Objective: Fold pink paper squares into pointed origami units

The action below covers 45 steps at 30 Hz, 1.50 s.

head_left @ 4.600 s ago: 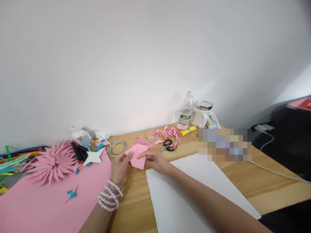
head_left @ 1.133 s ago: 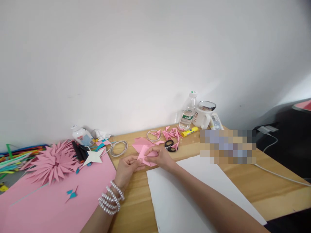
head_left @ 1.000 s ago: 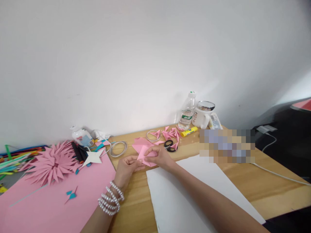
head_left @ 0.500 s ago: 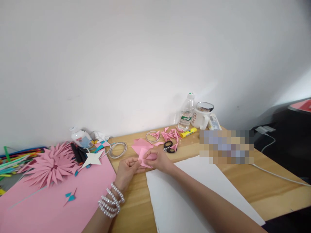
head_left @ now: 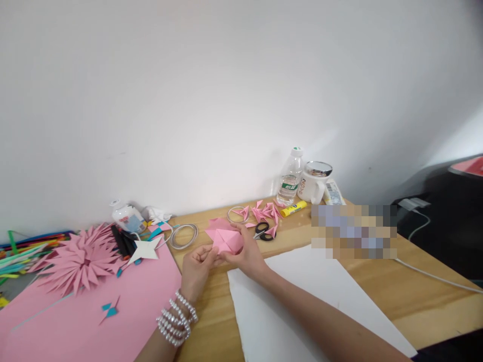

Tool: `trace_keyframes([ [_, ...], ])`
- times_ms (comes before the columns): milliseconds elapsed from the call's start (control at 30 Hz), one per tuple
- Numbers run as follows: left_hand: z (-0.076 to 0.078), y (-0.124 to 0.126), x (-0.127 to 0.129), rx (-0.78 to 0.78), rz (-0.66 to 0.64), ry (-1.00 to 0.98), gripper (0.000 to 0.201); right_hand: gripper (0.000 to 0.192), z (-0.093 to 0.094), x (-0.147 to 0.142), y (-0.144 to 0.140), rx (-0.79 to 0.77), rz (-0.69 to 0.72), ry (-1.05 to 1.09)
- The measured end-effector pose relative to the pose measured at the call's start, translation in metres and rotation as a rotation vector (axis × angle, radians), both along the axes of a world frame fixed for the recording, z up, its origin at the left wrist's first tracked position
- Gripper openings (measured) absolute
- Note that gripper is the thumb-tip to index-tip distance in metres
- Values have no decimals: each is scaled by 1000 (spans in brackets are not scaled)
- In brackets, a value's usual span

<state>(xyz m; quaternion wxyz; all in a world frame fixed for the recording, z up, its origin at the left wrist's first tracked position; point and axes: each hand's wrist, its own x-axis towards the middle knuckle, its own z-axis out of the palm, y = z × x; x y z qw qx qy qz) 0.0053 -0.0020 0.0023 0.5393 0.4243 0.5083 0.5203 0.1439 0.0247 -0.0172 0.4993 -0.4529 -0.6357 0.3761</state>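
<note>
The left hand (head_left: 196,265) and right hand (head_left: 246,254) meet over the wooden table (head_left: 377,281), both pinching one folded pink paper (head_left: 227,241). The left fingers are closed on its near left edge; the right thumb and fingers grip its near right side, with the paper raised just above the table and tilted toward the camera. A beaded bracelet (head_left: 175,318) wraps the left wrist in several rows.

Just beyond the paper, one more flat pink piece (head_left: 213,226) lies on the table, partly hidden by it. Near and right of the hands lies one large white sheet (head_left: 302,301), under the right forearm. To the left lies one large pink sheet (head_left: 75,322), with small blue scraps (head_left: 109,310) on it.

Farther right of the hands, one pair of black-handled scissors (head_left: 263,230) sits beside a cluster of small folded pink pieces (head_left: 266,211); their count is hard to tell. Two wire coils show: one (head_left: 183,235) far left of the hands, one (head_left: 237,214) by the cluster. Past these, near the wall, stand one yellow glue stick (head_left: 293,208), one water bottle (head_left: 290,176) and one white mug (head_left: 315,181).

At far left are one spiky pink paper flower (head_left: 77,259), one white paper star (head_left: 144,249), black pens (head_left: 123,240), a small white bottle (head_left: 124,217) and a pile of coloured strips (head_left: 22,249). Nothing lies between the hands and the paper.
</note>
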Motion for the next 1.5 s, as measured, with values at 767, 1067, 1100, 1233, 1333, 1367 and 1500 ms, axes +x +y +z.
trace_keyframes([
  [767, 3, 6, -11, -15, 148, 3, 27, 52, -12, 1, 14, -229, 262, 420],
  [1067, 9, 8, -15, -16, 193, 152, 23, 25, -11, 7, 19, -36, 360, 403],
  [1100, 10, 8, -14, -17, 190, 152, 24, 20, -10, 7, 18, -23, 389, 384],
  [1233, 11, 8, -13, -10, 220, 128, 31, 13, -8, 5, 13, 18, 425, 314],
  [1333, 11, 8, -13, 0, 262, 56, 35, 18, -9, 4, 11, 39, 411, 237],
  [1367, 10, 9, -14, 4, 263, 17, 34, 19, -10, 3, 11, 35, 407, 220],
  [1500, 8, 8, -11, -1, 124, -98, 26, 22, -12, 1, 9, -11, 411, 187],
])
